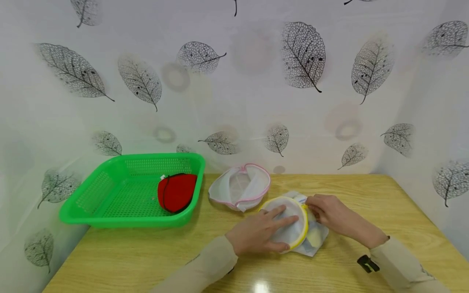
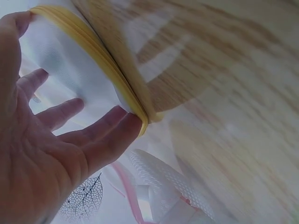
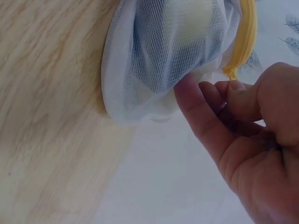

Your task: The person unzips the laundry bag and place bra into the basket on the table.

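The left hand (image 1: 261,232) lies spread across the bag (image 1: 294,232), apparently to steady it, while the right hand (image 1: 332,212) pinches its zip pull (image 3: 231,73).

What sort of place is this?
Looks like an indoor work table, maybe in a home, but I can't be sure. There's a wood-grain table, a leaf-print covering behind it, and a yellow-zippered mesh bag on top.

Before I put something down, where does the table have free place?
Bare table: right of the right hand, and before the green basket, left of the left sleeve. The basket is bare left of the red item. Crowded: the middle, with left hand, yellow-rimmed bag, pink-rimmed bag.
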The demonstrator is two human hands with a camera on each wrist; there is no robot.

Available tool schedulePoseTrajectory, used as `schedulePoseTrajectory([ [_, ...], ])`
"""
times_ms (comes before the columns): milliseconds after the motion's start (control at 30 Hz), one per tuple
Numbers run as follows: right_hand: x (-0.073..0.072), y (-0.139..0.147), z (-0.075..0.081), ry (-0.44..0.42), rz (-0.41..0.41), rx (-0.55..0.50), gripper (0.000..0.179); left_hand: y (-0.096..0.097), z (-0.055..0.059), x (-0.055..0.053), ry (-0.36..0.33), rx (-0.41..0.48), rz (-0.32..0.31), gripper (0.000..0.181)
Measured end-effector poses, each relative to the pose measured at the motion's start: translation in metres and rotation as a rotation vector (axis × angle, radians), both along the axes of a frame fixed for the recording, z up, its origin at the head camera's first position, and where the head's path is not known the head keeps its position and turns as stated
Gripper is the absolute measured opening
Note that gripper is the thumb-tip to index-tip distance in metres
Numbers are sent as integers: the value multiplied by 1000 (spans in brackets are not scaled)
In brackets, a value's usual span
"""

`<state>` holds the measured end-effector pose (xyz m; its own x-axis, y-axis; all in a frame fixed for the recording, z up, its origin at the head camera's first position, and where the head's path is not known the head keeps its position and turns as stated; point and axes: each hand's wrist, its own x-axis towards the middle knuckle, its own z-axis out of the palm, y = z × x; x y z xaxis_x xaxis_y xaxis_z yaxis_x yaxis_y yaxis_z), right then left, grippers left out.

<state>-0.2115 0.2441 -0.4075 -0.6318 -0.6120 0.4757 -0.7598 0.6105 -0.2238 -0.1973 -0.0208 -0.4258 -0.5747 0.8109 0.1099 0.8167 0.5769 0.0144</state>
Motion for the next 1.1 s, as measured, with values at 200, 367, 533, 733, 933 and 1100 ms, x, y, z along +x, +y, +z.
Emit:
schedulePoseTrajectory([
  [200,2,4,4,-122,1,18,35,0,1,0,-27,3,21,70],
  [367,4,6,5,-141,13,22,39,0,1,1,-25,0,28,70],
  [533,6,6,4,-120,21,20,41,1,2,1,-15,-7,24,69],
  [733,7,7,1,-81,37,12,39,1,1,1,3,-12,22,69],
  [933,8,8,0,-34,52,2,40,2,-1,1,38,-9,18,68],
  [1100,9,8,0,-36,49,9,38,3,-4,1,70,-11,14,68],
])
